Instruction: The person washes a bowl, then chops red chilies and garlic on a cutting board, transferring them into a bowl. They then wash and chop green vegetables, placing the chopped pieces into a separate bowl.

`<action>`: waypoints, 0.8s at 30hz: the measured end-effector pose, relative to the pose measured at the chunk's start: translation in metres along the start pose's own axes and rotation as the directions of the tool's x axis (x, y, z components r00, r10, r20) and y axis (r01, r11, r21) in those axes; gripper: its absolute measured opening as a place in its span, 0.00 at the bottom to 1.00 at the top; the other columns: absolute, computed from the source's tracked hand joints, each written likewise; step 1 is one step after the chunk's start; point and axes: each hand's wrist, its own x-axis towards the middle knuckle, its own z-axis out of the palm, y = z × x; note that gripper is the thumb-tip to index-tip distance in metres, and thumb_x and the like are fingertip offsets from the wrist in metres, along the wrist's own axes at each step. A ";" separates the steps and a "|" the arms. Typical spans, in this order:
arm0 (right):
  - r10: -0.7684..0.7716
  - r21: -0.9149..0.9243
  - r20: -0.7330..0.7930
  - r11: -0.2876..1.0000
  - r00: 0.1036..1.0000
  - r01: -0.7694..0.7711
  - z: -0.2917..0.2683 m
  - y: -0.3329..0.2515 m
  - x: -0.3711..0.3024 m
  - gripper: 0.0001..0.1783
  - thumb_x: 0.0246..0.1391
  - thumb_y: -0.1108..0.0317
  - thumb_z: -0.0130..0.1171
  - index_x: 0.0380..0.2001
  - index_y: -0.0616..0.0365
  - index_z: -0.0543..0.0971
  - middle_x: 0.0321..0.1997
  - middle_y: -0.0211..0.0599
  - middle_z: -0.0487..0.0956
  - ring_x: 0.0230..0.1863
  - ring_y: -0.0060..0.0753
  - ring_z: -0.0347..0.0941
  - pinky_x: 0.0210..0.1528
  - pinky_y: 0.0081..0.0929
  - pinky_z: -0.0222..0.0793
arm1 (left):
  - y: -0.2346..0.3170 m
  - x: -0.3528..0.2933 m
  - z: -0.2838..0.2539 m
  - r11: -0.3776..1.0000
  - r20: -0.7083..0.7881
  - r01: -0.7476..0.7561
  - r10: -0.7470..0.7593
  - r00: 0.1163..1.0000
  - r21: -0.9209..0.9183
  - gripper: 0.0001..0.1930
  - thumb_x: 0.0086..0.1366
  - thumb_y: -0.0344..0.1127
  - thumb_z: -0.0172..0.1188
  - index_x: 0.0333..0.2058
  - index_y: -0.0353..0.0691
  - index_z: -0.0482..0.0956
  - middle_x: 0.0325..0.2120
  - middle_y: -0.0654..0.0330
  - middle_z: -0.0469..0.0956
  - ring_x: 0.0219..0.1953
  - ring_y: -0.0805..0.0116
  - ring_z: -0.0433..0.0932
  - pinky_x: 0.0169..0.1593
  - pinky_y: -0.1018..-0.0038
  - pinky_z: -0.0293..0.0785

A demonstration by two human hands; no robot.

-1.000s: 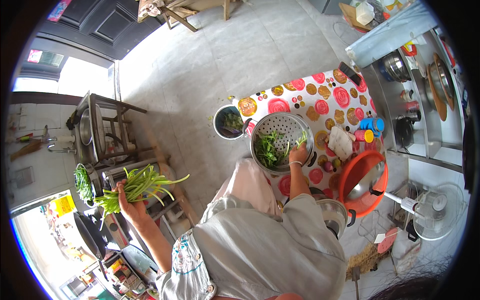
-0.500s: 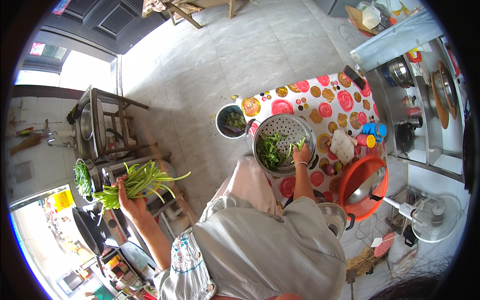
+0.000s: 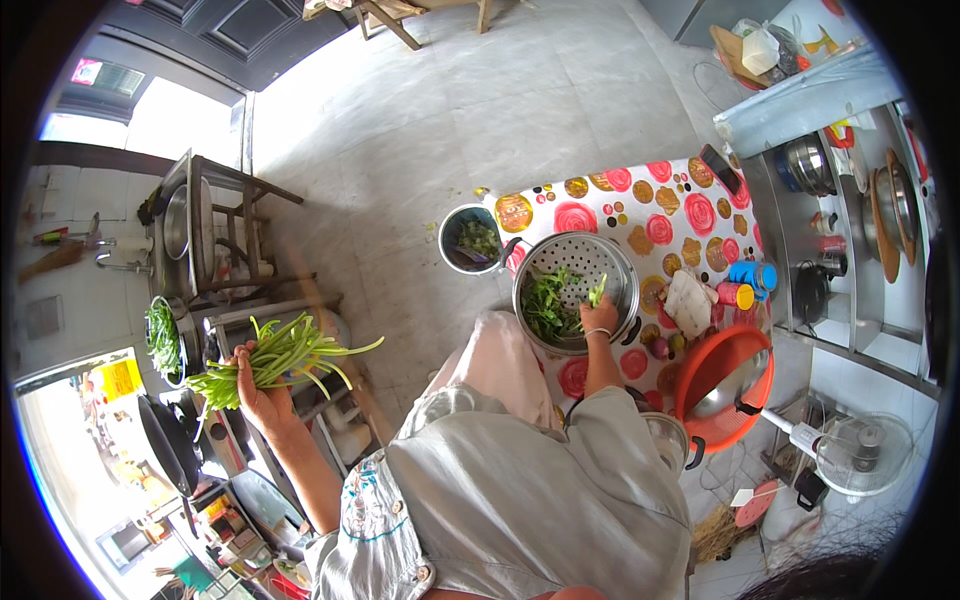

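Observation:
Out to the left, my left hand (image 3: 262, 402) is closed around a large bunch of long green vegetable stems (image 3: 300, 352), its leafy end beside my wrist. My right hand (image 3: 598, 318) reaches into a metal colander (image 3: 605, 258) with round holes and a dark handle. Between its fingers is a small bit of light green stems (image 3: 598, 290). Loose leafy greens (image 3: 543, 305) lie in the left half of the colander, next to my right hand. The colander stands on a table with a flowered cloth (image 3: 690, 215).
A bin (image 3: 447, 236) with scraps stands left of the table. On the cloth are a cleaver-like pale block (image 3: 690, 302), a blue jar (image 3: 752, 277) and a phone (image 3: 719, 168). An orange basin (image 3: 690, 375) and a fan (image 3: 862, 455) sit right. Another basket of greens (image 3: 162, 335) is far left.
The view has shifted slightly. My right hand has drawn a little back toward me inside the colander, its stems now pointing more upright. My left hand still holds the bunch.

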 end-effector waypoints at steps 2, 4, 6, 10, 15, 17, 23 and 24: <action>0.007 -0.005 0.014 1.000 1.000 -0.007 -0.024 -0.004 0.006 0.16 0.38 0.64 0.60 0.29 0.63 0.70 0.25 0.53 0.74 0.30 0.57 0.72 0.31 0.46 0.69 | 0.001 -0.001 -0.003 1.000 -0.025 -0.012 0.012 1.000 0.005 0.05 0.62 0.26 0.53 0.36 0.44 0.72 0.35 0.63 0.77 0.44 0.69 0.74 0.52 0.64 0.70; -0.104 0.035 -0.106 0.993 0.989 0.109 -0.053 -0.016 0.006 0.16 0.39 0.65 0.59 0.30 0.62 0.69 0.25 0.54 0.74 0.29 0.59 0.72 0.30 0.46 0.68 | 0.003 -0.003 -0.005 0.999 -0.027 -0.037 0.038 0.999 0.016 0.05 0.62 0.27 0.53 0.36 0.44 0.72 0.35 0.63 0.76 0.43 0.69 0.74 0.50 0.66 0.72; -0.199 0.051 -0.238 0.975 0.951 0.217 -0.076 -0.017 0.008 0.15 0.39 0.66 0.58 0.32 0.62 0.69 0.26 0.55 0.75 0.29 0.60 0.72 0.31 0.46 0.68 | 0.006 -0.004 0.000 0.999 -0.023 -0.026 0.027 0.999 0.031 0.05 0.63 0.27 0.53 0.37 0.45 0.72 0.36 0.62 0.76 0.42 0.69 0.74 0.48 0.67 0.73; -0.246 0.003 -0.181 0.968 0.952 0.251 -0.084 -0.019 0.027 0.15 0.38 0.69 0.57 0.31 0.62 0.68 0.25 0.54 0.74 0.30 0.60 0.71 0.32 0.48 0.68 | 0.010 -0.010 -0.018 0.998 -0.093 -0.020 0.024 0.995 0.053 0.05 0.63 0.31 0.54 0.37 0.46 0.72 0.36 0.60 0.76 0.40 0.68 0.76 0.42 0.68 0.76; -0.548 -0.138 -0.478 0.819 0.687 0.557 -0.061 0.041 0.068 0.12 0.43 0.65 0.60 0.28 0.61 0.73 0.28 0.42 0.74 0.30 0.43 0.70 0.36 0.37 0.67 | 0.026 -0.023 -0.018 0.997 -0.339 -0.030 0.005 0.941 -0.069 0.06 0.61 0.29 0.56 0.38 0.42 0.73 0.36 0.60 0.76 0.41 0.68 0.75 0.47 0.69 0.71; -0.160 0.752 0.255 0.652 0.954 -0.092 -0.040 0.053 0.076 0.11 0.50 0.64 0.59 0.36 0.54 0.76 0.24 0.33 0.75 0.16 0.22 0.66 0.16 0.23 0.61 | 0.046 -0.026 -0.013 0.994 -0.408 -0.109 0.087 0.909 -0.032 0.08 0.58 0.29 0.59 0.37 0.42 0.73 0.33 0.62 0.75 0.38 0.69 0.74 0.47 0.70 0.70; -0.361 0.713 0.578 0.660 0.732 -0.238 -0.049 -0.184 -0.054 0.11 0.46 0.72 0.53 0.36 0.55 0.68 0.23 0.31 0.69 0.15 0.19 0.62 0.10 0.19 0.58 | 0.080 -0.072 -0.098 0.909 -0.373 -0.374 0.288 0.882 -0.183 0.07 0.57 0.22 0.58 0.32 0.41 0.70 0.32 0.62 0.73 0.38 0.68 0.75 0.47 0.64 0.75; -0.450 0.745 0.592 0.621 0.668 -0.242 -0.043 -0.217 -0.093 0.12 0.45 0.74 0.52 0.36 0.55 0.68 0.24 0.31 0.69 0.15 0.19 0.62 0.10 0.19 0.59 | 0.095 -0.087 -0.119 0.896 -0.384 -0.406 0.317 0.867 -0.177 0.07 0.57 0.23 0.58 0.32 0.41 0.71 0.32 0.63 0.73 0.38 0.69 0.75 0.46 0.64 0.75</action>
